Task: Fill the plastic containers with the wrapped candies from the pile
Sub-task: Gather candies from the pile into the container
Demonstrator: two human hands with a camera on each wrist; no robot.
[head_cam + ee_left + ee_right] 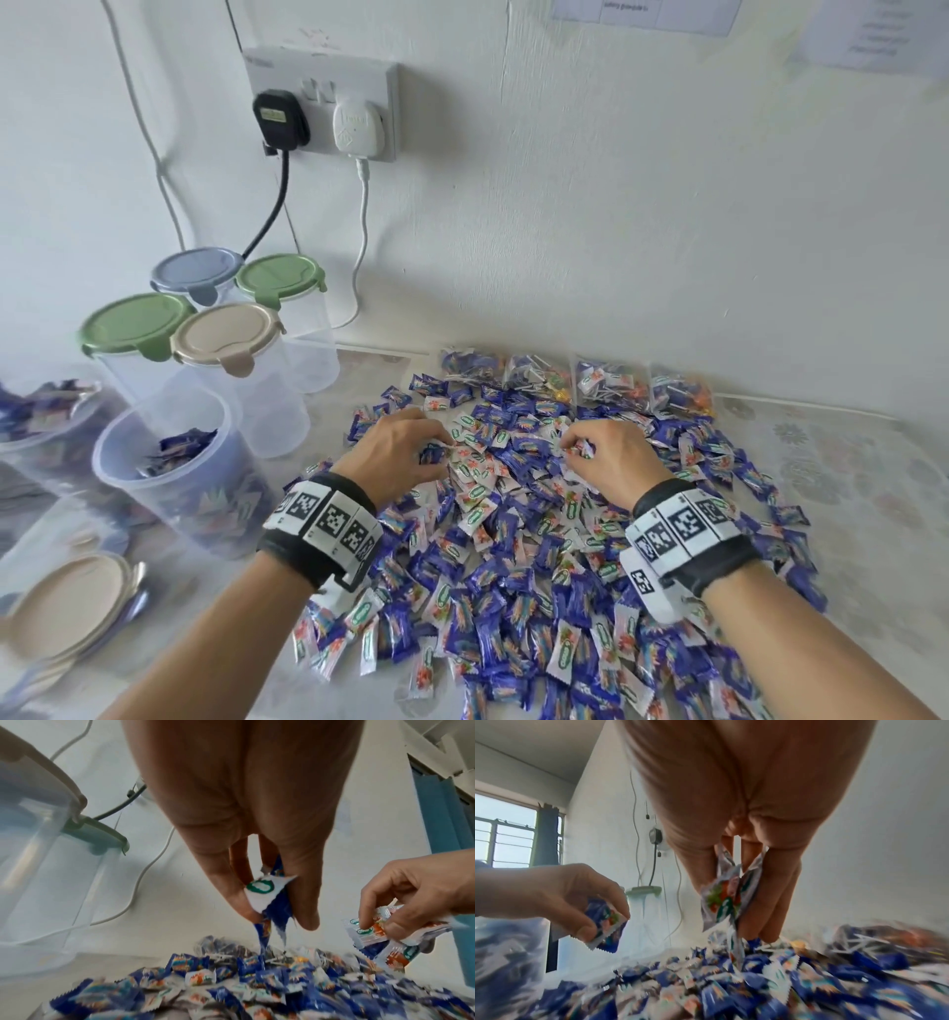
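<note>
Your left hand [398, 452] is over the pile of wrapped candies [539, 539] on the table [847, 462], fingers curled down and pinching a small bunch of blue and white candies [267, 898] between thumb and fingertips; your right hand [611, 455] is just beside it, to the right, fingers curled round a bunch of white-wrapped candies [727, 896] just above the pile. The open container [169, 462], partly filled with candies, stands to the left of the pile, near your left wrist. Behind it stand four lidded containers [226, 339]; loose lids [72, 601] are stacked at the near left. Bags of lollipops [590, 383] lie along the wall behind the pile
</note>
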